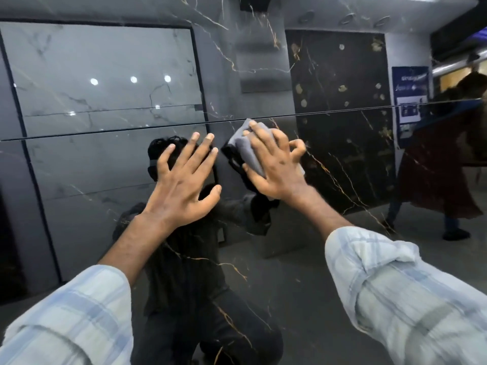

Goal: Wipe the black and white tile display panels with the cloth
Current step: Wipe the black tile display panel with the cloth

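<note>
Both arms reach forward, pale blue checked sleeves [411,293] pushed up the forearms. Left hand [184,177] flat, fingers [190,146] straight and splayed. Right hand [275,167] bent-fingered, gripping a folded grey cloth [246,151]

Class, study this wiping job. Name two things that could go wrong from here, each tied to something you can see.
1. The bare left hand lies spread against the glossy black panel, so it may leave fingerprints there.
2. The cloth, bunched under the right hand, sits just below the seam between panels and might snag on that edge.
</note>
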Demonstrator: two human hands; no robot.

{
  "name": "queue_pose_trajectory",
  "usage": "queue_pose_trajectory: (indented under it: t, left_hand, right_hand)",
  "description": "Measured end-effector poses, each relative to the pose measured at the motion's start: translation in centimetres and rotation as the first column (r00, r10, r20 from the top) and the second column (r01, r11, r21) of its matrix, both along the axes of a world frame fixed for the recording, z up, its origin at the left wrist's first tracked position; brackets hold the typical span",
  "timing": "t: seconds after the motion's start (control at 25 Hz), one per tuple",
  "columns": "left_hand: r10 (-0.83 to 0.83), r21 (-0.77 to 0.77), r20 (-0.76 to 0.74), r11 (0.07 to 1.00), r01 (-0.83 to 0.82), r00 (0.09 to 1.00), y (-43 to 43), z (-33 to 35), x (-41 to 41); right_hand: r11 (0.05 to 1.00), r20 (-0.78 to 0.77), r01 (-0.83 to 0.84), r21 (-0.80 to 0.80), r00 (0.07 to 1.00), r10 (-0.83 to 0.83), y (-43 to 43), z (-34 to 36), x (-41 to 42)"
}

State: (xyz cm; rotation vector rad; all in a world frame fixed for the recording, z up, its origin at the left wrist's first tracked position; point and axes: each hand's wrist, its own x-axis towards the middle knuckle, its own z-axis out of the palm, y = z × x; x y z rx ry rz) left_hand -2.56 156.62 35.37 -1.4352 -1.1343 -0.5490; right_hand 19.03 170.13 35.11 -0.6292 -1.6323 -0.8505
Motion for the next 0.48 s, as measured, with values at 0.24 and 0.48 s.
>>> queue_pose_trajectory:
  t: [0.24,0.48]
  left_hand:
    - [0.152,0.033,0.075,0.987,-0.155,0.985,-1.8,0.0,-4.3]
    - [0.143,0.010,0.087,0.989,-0.144,0.986,-1.6,-0.2,-4.1]
  right_hand:
    - [0.936,-0.482,-0.080,-0.342,0.870,-0.102,-1.9,0.8,-3.6]
    - [0.999,0.045,-0.013,0.040,0.999,0.011,-1.9,0.5,-2.8]
